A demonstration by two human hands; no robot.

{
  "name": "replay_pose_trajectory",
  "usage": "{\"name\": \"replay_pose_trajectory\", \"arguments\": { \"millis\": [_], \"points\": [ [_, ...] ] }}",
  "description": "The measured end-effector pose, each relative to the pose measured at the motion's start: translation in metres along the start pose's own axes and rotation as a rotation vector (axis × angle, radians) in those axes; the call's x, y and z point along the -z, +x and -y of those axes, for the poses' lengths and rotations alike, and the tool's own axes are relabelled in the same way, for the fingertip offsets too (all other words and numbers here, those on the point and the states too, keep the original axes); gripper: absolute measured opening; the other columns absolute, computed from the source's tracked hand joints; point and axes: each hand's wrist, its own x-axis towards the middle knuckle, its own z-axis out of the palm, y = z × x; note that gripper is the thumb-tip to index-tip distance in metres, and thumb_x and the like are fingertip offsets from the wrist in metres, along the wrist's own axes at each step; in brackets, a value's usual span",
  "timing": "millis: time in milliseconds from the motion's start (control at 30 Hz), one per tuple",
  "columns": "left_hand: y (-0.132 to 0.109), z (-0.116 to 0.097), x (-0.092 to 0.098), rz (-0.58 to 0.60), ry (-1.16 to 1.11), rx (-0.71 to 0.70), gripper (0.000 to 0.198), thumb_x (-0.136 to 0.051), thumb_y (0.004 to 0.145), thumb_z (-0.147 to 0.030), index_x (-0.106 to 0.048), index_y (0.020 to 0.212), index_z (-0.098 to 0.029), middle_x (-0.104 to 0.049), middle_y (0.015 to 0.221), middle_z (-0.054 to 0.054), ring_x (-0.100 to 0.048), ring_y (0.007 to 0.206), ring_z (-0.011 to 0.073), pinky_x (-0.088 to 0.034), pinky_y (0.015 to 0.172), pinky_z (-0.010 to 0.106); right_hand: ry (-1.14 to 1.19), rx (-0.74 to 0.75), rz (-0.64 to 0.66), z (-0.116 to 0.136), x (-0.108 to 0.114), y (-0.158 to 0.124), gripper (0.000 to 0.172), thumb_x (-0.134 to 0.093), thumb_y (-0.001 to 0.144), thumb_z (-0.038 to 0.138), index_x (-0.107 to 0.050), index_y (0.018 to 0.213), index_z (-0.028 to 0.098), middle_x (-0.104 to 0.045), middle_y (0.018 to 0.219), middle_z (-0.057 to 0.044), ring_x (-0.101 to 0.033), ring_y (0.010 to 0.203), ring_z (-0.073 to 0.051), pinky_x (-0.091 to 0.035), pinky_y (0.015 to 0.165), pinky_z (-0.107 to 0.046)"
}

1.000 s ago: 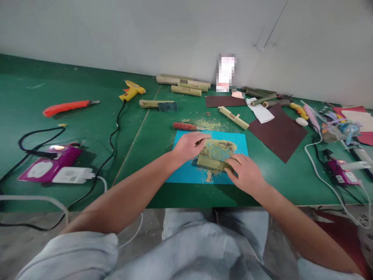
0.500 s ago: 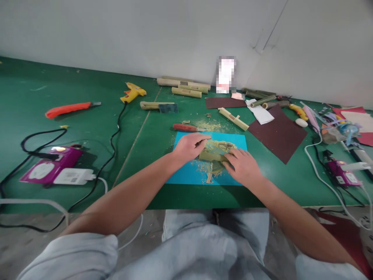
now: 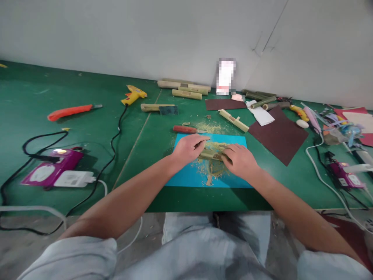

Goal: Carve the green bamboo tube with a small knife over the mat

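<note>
A short piece of bamboo (image 3: pixel 210 154) lies level between my two hands, over a blue sheet (image 3: pixel 180 178). A hollow or cut opening shows along its upper side. My left hand (image 3: pixel 190 149) has its fingers curled at the left end, and the fingertips are partly hidden. My right hand (image 3: pixel 241 160) wraps around the right end and covers it. Pale shavings (image 3: pixel 215 144) are scattered around the bamboo, with a small flat strip (image 3: pixel 209 180) below it. Just beyond the sheet rests a red-handled carving tool (image 3: pixel 185 129).
Several cut bamboo tubes (image 3: pixel 186 94) lie at the back; another bamboo piece (image 3: pixel 234 120) and dark sandpaper (image 3: pixel 279 134) are right. A yellow glue gun (image 3: pixel 133 95), an orange-handled knife (image 3: pixel 70 112) and a purple power strip (image 3: pixel 55 165) with cables occupy the left.
The bamboo has turned between my hands, and its opening now shows on top. My right hand has shifted slightly left; my left hand stays nearly in place.
</note>
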Motion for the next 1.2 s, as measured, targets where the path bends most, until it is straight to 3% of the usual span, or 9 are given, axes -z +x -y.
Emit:
{"name": "replay_pose_trajectory", "arguments": {
  "millis": [233,533,633,800,1000,1200],
  "points": [
    [-0.001,0.000,-0.001,0.013,-0.030,0.003,0.032,-0.048,0.098,-0.028,-0.075,0.113,-0.022,-0.075,0.092,0.004,-0.068,0.080,0.0152,-0.051,0.072,0.026,0.107,0.076,0.043,-0.005,0.002,-0.006,0.026,-0.068,0.089,0.037,-0.069,0.102,0.016,-0.067,0.101,-0.012,-0.061,0.098,-0.027,-0.047,0.082,-0.040],
    [-0.001,-0.004,0.001,0.001,-0.012,0.001,0.033,-0.047,0.098,-0.028,-0.075,0.113,-0.021,-0.073,0.085,0.004,-0.066,0.074,0.0136,-0.050,0.068,0.024,0.170,0.130,0.101,-0.006,0.003,-0.006,0.017,-0.064,0.085,0.023,-0.065,0.100,0.016,-0.063,0.099,-0.011,-0.058,0.100,-0.028,-0.050,0.087,-0.043],
    [-0.001,-0.005,0.003,-0.078,-0.024,-0.009,0.031,-0.049,0.098,-0.027,-0.075,0.112,-0.019,-0.073,0.085,0.005,-0.067,0.075,0.0142,-0.052,0.070,0.025,0.146,0.075,0.031,-0.004,0.002,-0.005,0.016,-0.061,0.082,0.019,-0.063,0.098,0.017,-0.063,0.100,-0.013,-0.057,0.101,-0.028,-0.049,0.087,-0.043],
    [0.000,-0.002,0.005,-0.203,-0.055,0.017,0.027,-0.052,0.097,-0.024,-0.075,0.111,-0.019,-0.077,0.101,0.007,-0.071,0.094,0.0173,-0.056,0.086,0.030,0.090,-0.083,-0.055,-0.003,0.003,0.007,0.016,-0.060,0.080,0.020,-0.060,0.096,0.019,-0.062,0.096,-0.011,-0.057,0.092,-0.027,-0.047,0.076,-0.040],
    [0.002,0.004,0.001,-0.121,-0.071,0.090,0.025,-0.054,0.094,-0.022,-0.076,0.107,-0.018,-0.077,0.100,0.007,-0.072,0.091,0.0175,-0.057,0.082,0.029,-0.042,-0.084,0.046,-0.011,0.006,0.020,0.015,-0.062,0.079,0.019,-0.061,0.094,0.017,-0.064,0.097,-0.012,-0.056,0.093,-0.029,-0.044,0.078,-0.041],
    [-0.001,0.003,0.000,-0.058,0.010,0.106,0.027,-0.053,0.096,-0.025,-0.076,0.111,-0.019,-0.077,0.093,0.005,-0.071,0.084,0.0171,-0.057,0.078,0.028,-0.012,-0.106,0.030,-0.018,-0.003,0.016,0.021,-0.067,0.082,0.030,-0.064,0.099,0.017,-0.063,0.096,-0.011,-0.055,0.094,-0.029,-0.043,0.078,-0.042]
  ]
}}
